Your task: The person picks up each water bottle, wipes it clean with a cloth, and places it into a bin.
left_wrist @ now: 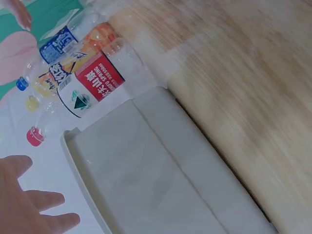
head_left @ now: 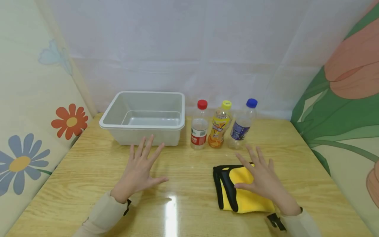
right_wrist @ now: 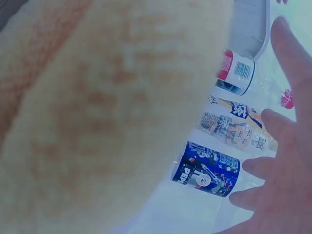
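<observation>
The left hand, fingers spread and grip released, is held near a grey bin, whose inside is shown from the head. Beside it, a red-capped bottle, a yellow-capped bottle and a blue-capped bottle are lined up on the tabletop, "SPRING" being readable on the first only in the left wrist view. A folded yellow cloth, shown clearly only from the head, is partly hidden by the right hand, its grip likewise released and splayed.
</observation>
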`<state>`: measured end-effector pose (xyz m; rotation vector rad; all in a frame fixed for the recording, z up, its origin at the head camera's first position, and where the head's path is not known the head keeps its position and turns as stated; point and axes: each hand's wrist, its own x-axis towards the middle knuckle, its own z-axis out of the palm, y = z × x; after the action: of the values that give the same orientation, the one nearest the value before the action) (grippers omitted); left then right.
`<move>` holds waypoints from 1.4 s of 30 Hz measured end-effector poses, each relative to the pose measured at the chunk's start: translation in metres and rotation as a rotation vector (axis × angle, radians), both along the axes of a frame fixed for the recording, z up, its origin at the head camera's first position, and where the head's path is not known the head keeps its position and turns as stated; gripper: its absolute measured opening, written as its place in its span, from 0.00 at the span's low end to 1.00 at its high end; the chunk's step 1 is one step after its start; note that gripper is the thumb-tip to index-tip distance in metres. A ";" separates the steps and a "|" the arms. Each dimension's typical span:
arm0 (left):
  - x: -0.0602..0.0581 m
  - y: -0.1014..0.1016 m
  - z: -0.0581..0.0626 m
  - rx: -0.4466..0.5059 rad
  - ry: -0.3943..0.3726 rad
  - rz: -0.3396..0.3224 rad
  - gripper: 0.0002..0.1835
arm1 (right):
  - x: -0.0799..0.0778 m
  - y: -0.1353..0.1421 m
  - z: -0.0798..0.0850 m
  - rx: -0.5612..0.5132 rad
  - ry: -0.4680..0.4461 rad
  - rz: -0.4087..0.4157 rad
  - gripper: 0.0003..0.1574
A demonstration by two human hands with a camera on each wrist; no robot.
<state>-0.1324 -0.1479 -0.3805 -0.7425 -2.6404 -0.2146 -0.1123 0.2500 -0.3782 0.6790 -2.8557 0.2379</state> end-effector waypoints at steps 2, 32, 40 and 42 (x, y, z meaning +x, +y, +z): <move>-0.001 0.001 0.002 0.020 0.016 -0.015 0.55 | 0.001 0.001 0.002 -0.007 0.001 0.000 0.62; -0.047 0.050 0.042 0.624 0.092 -0.381 0.20 | 0.002 -0.001 -0.001 -0.003 -0.474 0.054 0.45; -0.061 0.068 0.056 0.707 0.021 -0.327 0.18 | 0.005 0.001 -0.007 0.017 -0.420 0.078 0.49; -0.065 0.073 0.061 0.728 -0.022 -0.299 0.18 | 0.005 0.001 -0.008 0.023 -0.405 0.086 0.50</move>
<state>-0.1974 -0.0749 -0.3198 -0.8487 -2.1924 -1.1851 -0.1071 0.2515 -0.3864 0.8440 -3.2175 0.3971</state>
